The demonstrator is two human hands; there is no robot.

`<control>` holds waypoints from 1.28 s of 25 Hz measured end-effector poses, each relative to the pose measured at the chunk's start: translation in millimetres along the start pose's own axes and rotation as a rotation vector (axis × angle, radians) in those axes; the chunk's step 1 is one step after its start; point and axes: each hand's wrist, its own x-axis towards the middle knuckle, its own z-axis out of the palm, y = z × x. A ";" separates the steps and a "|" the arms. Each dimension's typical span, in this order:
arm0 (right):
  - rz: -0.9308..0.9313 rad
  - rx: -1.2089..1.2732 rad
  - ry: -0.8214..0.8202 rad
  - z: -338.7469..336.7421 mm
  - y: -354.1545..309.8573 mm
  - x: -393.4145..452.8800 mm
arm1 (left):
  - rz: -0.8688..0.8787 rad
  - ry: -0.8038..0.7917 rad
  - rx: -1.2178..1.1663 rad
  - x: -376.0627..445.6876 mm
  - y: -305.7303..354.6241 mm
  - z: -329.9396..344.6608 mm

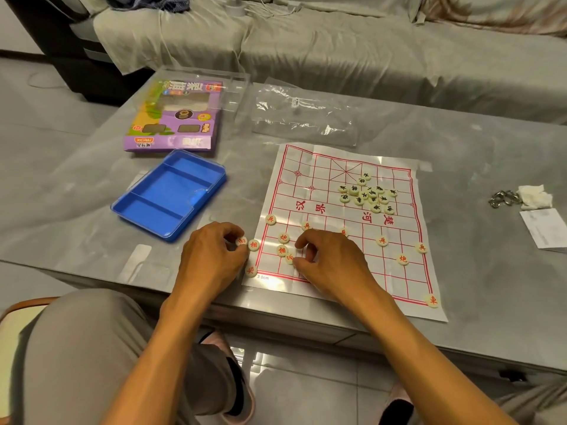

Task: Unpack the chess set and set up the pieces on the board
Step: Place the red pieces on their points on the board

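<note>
Two hands low over near-left corner of board. Left hand just off board's left edge, fingers curled, pinching a red-marked piece; another red piece touching beside it, a third by the knuckles. Right hand on board, fingers curled over near rows; whether gripping anything: cannot tell. Red pieces at its fingertips, one just touching.

Writing: red characters across board's middle (upside down from here), "3 0cm" printed at near-left margin. Red pieces marked 兵 along one row, 炮 behind, 車 at near-right corner. Black-marked pieces heaped on far right half.

Purple box far left, "XCRAJ" on its flap. Blue tray between box and left hand. Clear bag beyond board. Key ring and crumpled tissue far right, on grey table.
</note>
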 end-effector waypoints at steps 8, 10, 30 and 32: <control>-0.040 -0.068 -0.014 4.8 -2.4 -0.9 | 0.014 -0.021 0.050 3.7 -4.3 4.5; -0.040 -0.078 -0.019 7.2 -4.8 1.7 | 0.011 -0.029 0.053 3.3 -4.6 5.6; -0.028 -0.045 0.078 -4.1 7.2 -8.6 | 0.246 -0.172 0.012 -7.7 6.4 -11.5; -0.015 -0.011 0.080 -9.6 15.7 -18.8 | 0.330 -0.266 0.064 -12.6 9.6 -12.3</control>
